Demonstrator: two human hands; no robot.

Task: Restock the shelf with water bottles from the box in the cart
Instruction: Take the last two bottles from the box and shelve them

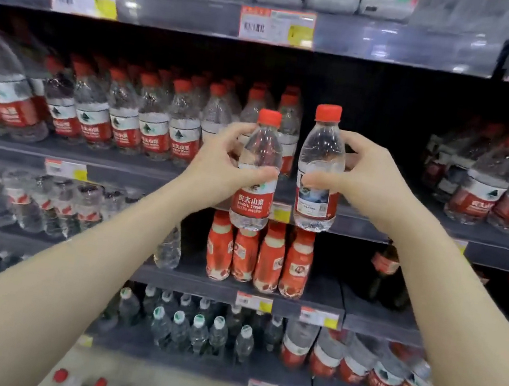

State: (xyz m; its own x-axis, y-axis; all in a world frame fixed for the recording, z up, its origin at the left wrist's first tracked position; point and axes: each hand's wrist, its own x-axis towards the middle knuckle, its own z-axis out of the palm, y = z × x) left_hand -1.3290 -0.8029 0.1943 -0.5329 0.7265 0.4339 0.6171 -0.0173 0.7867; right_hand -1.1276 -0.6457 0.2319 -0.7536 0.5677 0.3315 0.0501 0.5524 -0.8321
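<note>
You face the shelf [377, 209], its red-capped row full on the left with a dark gap ahead and to the right. You are mid-placement: your left hand [218, 160] grips one water bottle [257, 173], your right hand [365, 177] another [319, 176], both upright before that gap. Next, I judge, set them in beside the row.

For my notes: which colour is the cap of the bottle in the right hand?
Red; the cap shows clearly in the head view.

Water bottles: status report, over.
Left hand shut on left bottle. Right hand shut on right bottle. Both upright before shelf gap. Nothing blocking.
</note>
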